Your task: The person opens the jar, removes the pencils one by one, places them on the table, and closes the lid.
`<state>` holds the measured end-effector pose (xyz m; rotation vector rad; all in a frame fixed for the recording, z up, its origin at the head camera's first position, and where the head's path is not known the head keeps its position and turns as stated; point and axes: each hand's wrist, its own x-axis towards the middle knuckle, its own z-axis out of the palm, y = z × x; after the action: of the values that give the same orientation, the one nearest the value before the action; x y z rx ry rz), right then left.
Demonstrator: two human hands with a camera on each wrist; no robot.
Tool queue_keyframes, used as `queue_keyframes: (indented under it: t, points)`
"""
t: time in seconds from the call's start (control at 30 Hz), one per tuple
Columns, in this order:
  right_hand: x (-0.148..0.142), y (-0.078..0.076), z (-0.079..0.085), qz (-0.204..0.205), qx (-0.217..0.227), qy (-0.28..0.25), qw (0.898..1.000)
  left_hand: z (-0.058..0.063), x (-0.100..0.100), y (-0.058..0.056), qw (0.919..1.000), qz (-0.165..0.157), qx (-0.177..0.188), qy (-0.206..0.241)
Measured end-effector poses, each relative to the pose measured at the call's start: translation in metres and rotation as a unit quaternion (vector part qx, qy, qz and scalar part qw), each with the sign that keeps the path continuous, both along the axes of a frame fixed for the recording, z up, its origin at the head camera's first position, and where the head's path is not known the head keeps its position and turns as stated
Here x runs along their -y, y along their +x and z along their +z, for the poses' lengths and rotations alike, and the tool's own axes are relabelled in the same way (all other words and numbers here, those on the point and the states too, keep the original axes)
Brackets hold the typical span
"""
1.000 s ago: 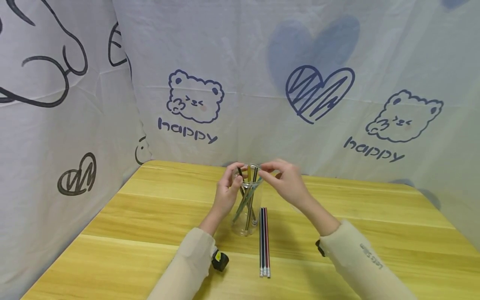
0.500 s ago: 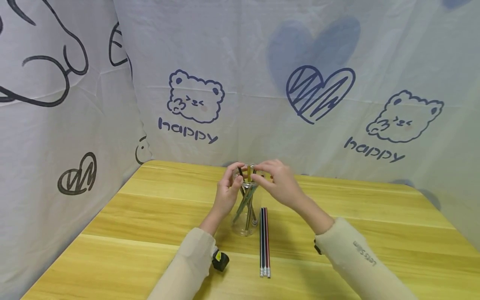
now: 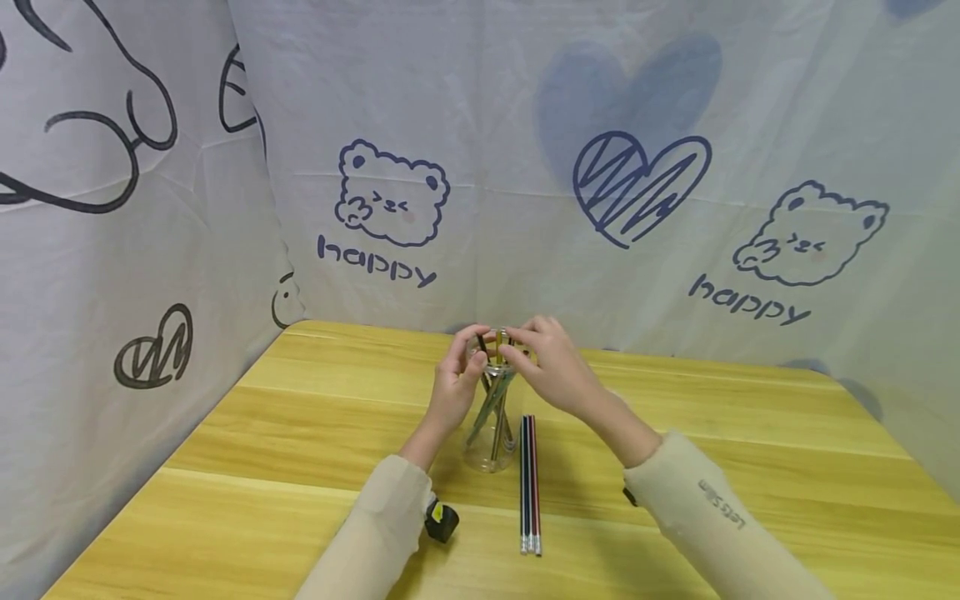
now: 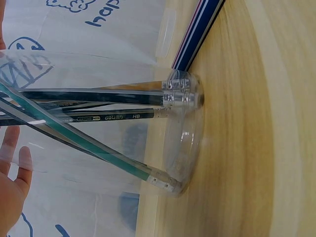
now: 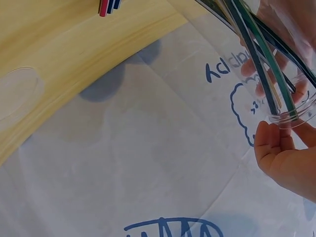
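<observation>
A clear jar [image 3: 480, 454] stands upright on the table, holding several pencils [image 4: 118, 96] with their eraser ends at the bottom. One of these is teal [image 4: 98, 143]; others are dark, and one is yellowish. My left hand [image 3: 454, 379] grips the jar's left side near the rim, and its fingers show through the clear wall in the right wrist view. At the right of the mouth, my right hand [image 3: 558, 367] curls thumb and fingers round the rim [image 5: 289, 118], close to the pencil tops. Whether its hidden fingertips touch a pencil is unclear.
Three pencils [image 3: 529, 483], dark and red, lie side by side just right of the jar. A clear round lid [image 5: 19, 96] rests on the wooden table [image 3: 337, 417]. A printed white cloth [image 3: 510, 250] hangs behind and at the left.
My right hand has moved left from the teal pencil's top at the rim's right edge and closed in over the mouth. The left hand and jar stay in place.
</observation>
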<state>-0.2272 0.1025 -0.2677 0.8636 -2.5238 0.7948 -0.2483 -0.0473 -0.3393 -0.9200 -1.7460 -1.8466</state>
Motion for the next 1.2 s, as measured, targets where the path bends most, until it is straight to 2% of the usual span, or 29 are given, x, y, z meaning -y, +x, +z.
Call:
queue_keyframes:
  t: [0.13, 0.37, 0.5, 0.67, 0.83, 1.0, 1.07, 1.2]
  points:
    - [0.003, 0.0, 0.0, -0.004, -0.003, 0.008, 1.0, -0.011, 0.0, -0.012, 0.9999, -0.008, 0.0, 0.008]
    - [0.005, -0.001, 0.0, -0.017, -0.001, 0.031, 0.999, -0.013, 0.0, -0.015, 1.0, -0.002, -0.001, 0.004]
    - [0.006, -0.001, 0.0, -0.016, 0.005, 0.026, 1.0, -0.013, 0.0, -0.014, 1.0, -0.001, -0.001, 0.002]
    - [0.004, 0.0, 0.0, 0.004, -0.003, 0.008, 1.0, -0.013, 0.001, -0.014, 0.9999, -0.009, -0.001, 0.007]
    - [0.002, -0.001, 0.001, 0.019, -0.023, 0.011, 0.999, -0.012, 0.001, -0.012, 0.9999, 0.012, 0.003, -0.001]
    - [0.003, 0.001, 0.001, 0.009, -0.005, 0.014, 1.0, -0.013, 0.001, -0.012, 0.9998, 0.021, 0.006, -0.002]
    - [0.004, 0.001, 0.002, 0.009, -0.005, 0.01, 1.0, -0.011, 0.001, -0.011, 0.9998, 0.02, 0.007, -0.001]
    - [0.006, -0.001, 0.003, 0.005, -0.011, -0.012, 1.0, 0.0, 0.0, 0.001, 0.9998, 0.019, 0.003, -0.001]
